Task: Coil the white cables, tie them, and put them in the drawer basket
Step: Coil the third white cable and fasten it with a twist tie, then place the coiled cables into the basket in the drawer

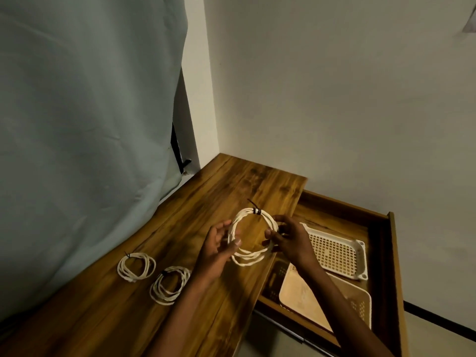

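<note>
Head view: a green curtain (85, 124) hangs beside a wooden desk (180, 202) whose open drawer (386, 266) holds a white basket (363, 258) and a beige basket (360, 305). Above the desk edge, the left hand (216, 253) and right hand (291, 240) pinch opposite sides of a white cable coil (251, 235), a dark tie (257, 211) at its top. Two tied coils (136, 266) (168, 284) lie on the desk, well apart from the drawer. With one tie, lower loops could sag loose and snag the drawer edge.
</note>
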